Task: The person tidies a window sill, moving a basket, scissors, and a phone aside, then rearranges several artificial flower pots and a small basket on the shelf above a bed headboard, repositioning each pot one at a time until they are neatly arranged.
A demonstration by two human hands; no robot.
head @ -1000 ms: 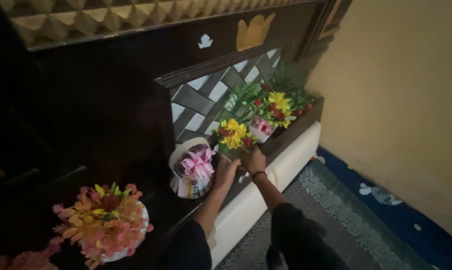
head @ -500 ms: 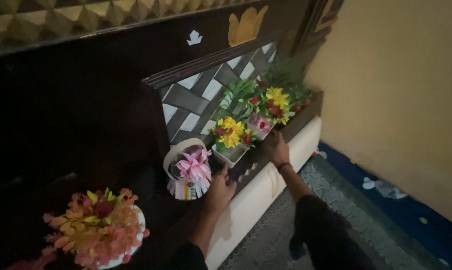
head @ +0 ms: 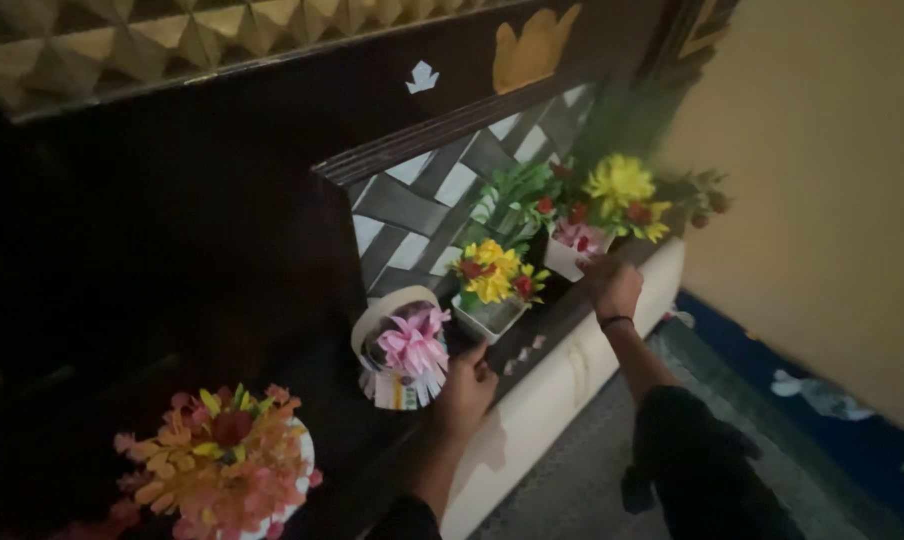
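Left hand: left hand (head: 465,388) curled at the pink-flower basket (head: 404,348); actual grip unclear.
Right hand: right hand (head: 612,287) closed at the white pot (head: 570,252) of yellow flowers; grip unclear.
Between: yellow-flower pot (head: 492,296) on the dark shelf (head: 357,440).
Near left: orange bouquet (head: 217,465).

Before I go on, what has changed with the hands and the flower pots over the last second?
The hands have moved apart. The right hand went right, from the yellow flower pot to the white pot with pink and yellow flowers, which it now touches. The left hand dropped back beside the pink flower basket; whether it grips anything is unclear. The pots, basket and orange bouquet stayed in place.
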